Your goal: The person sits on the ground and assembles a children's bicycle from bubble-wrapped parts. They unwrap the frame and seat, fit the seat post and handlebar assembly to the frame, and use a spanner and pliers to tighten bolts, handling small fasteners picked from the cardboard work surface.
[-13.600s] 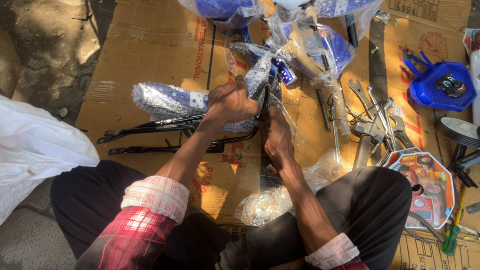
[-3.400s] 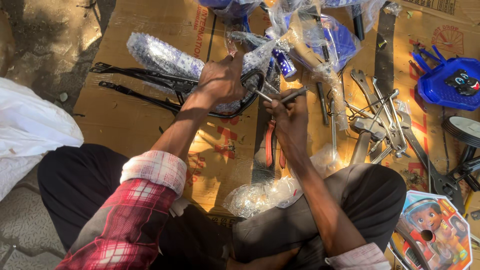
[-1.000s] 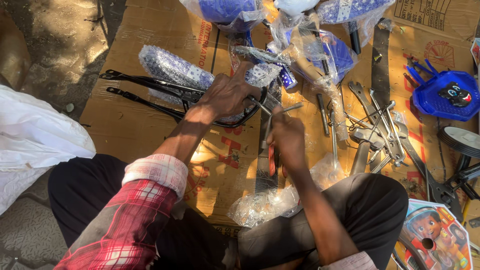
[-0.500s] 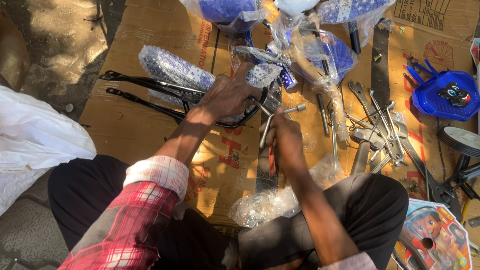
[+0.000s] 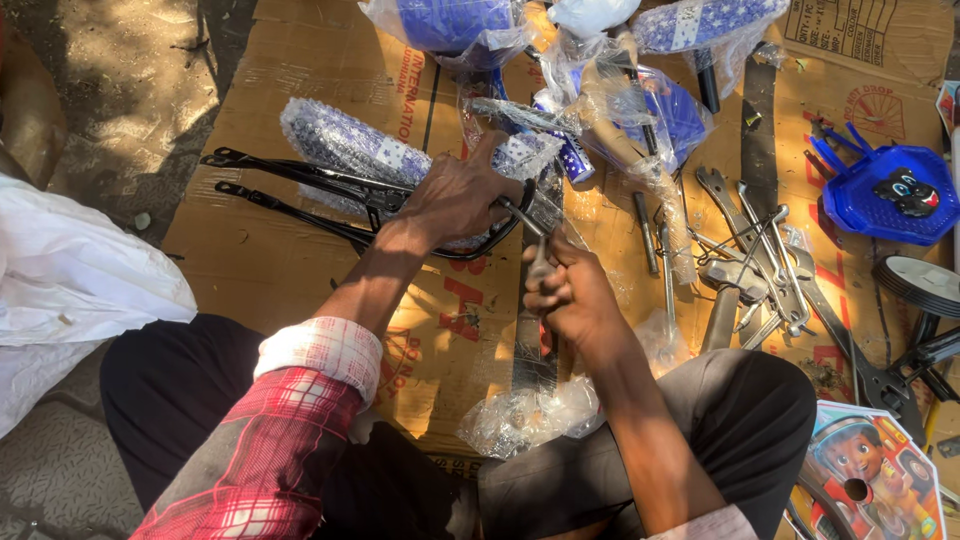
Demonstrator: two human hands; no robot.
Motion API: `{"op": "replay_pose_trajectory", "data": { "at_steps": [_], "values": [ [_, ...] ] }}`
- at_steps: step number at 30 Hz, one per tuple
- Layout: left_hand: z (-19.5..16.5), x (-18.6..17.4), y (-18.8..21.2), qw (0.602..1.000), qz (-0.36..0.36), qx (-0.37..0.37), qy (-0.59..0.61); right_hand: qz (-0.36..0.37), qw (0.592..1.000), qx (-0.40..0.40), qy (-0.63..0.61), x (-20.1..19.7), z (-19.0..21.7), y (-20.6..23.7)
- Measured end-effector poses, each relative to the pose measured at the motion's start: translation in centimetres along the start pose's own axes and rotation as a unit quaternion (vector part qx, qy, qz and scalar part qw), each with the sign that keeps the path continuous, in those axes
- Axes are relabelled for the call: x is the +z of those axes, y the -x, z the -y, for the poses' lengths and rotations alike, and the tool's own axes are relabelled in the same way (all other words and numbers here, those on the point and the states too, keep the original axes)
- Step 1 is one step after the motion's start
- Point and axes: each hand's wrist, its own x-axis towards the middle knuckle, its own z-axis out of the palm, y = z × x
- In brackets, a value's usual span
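Black metal rack (image 5: pixel 340 195) is lying across the flattened cardboard (image 5: pixel 250 270) in front of the seated person, its thin bars running from the left toward the middle, with its curved right end under the left hand (image 5: pixel 455 195). That hand is pressing down on the rack's end, fingers curled around the black tubing and closing on it. A bubble-wrapped blue part (image 5: pixel 350 150) is lying just behind the rack, touching it.

Just beside it, the right hand (image 5: pixel 560 290) is wrapping tightly around a slim silver wrench (image 5: pixel 528 225), whose shaft is slanting up and left toward the rack's end below the left hand; whether the tip is seated on a bolt cannot be told. A long flat metal strip (image 5: pixel 535 355) is lying on the cardboard under the right hand.

To the right, a loose pile of spanners (image 5: pixel 755 250) is sitting on the cardboard, with a blue plastic basket (image 5: pixel 885 195) further right. Plastic-wrapped blue parts (image 5: pixel 640 100) are crowding the top of the view. Crumpled clear plastic (image 5: pixel 525 420) is resting by the person's knees, and a white bag (image 5: pixel 70 290) is lying at the left.
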Motion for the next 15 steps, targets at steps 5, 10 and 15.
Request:
{"op": "replay_pose_trajectory", "data": {
  "at_steps": [5, 10, 15],
  "values": [
    [0.5, 0.3, 0.1, 0.999, -0.035, 0.02, -0.01, -0.063, 0.978, -0.111, 0.167, -0.4, -0.7, 1.0],
    [1.2, 1.2, -0.2, 0.998, -0.055, 0.04, 0.003, -0.14, 0.842, -0.156, 0.497, 0.0, -1.7, 0.4],
    [2.3, 2.6, -0.2, 0.988, -0.122, 0.093, 0.01, 0.076, 0.974, 0.043, -0.207, -1.3, -1.4, -1.8]
  ]
}}
